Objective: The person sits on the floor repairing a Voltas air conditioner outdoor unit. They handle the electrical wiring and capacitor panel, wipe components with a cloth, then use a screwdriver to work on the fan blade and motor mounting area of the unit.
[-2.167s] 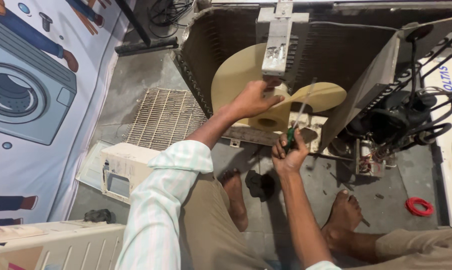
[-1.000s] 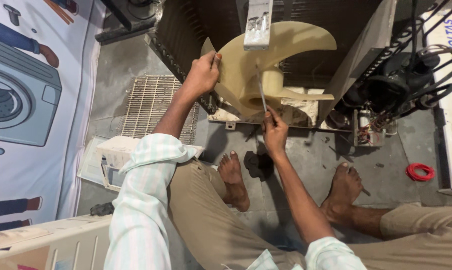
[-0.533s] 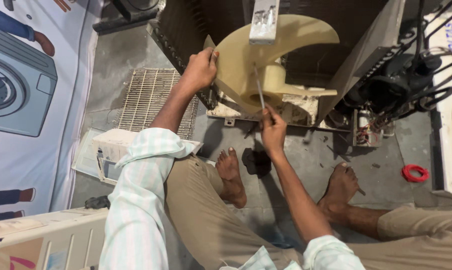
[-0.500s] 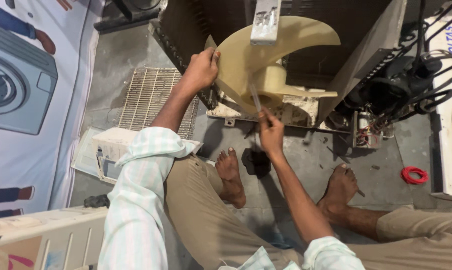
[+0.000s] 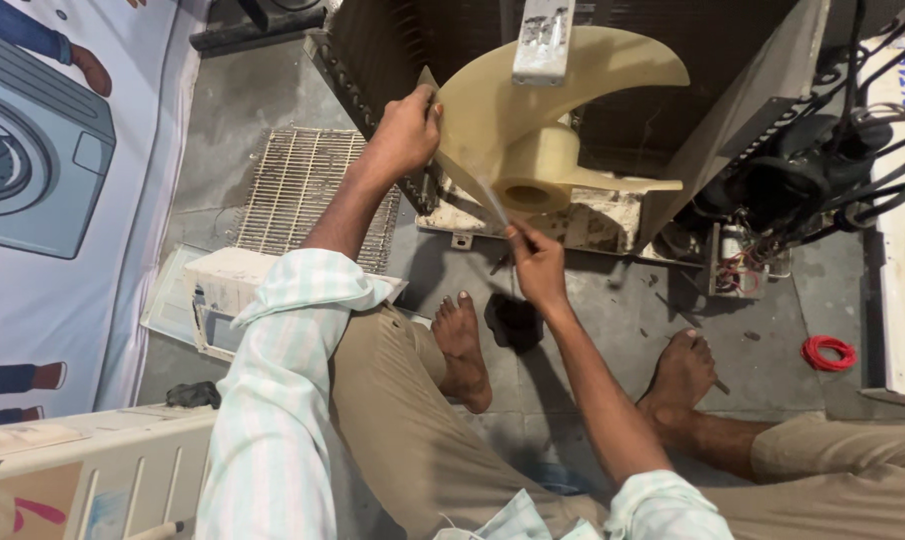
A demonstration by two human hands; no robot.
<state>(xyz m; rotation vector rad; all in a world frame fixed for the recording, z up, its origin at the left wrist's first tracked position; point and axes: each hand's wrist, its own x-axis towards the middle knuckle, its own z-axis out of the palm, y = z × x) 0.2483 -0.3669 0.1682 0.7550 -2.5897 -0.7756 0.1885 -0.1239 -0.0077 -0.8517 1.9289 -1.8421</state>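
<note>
A cream plastic fan with broad curved blades sits inside an opened air-conditioner outdoor unit. My left hand grips the edge of the fan's left blade. My right hand is below the fan's round hub, closed on a thin tool whose shaft points up towards the hub. A grey metal bracket crosses in front of the top of the fan. I sit on the floor with my bare feet beside the unit.
A white wire grille and a white plastic cover lie on the floor at left, beside a printed banner. A compressor with black pipes and wiring stands at right. Near it lies a red wire coil.
My left hand moved from the fan's hub area up to the left blade's edge. My right hand stays under the hub with the tool. The view has closed in on the fan.
</note>
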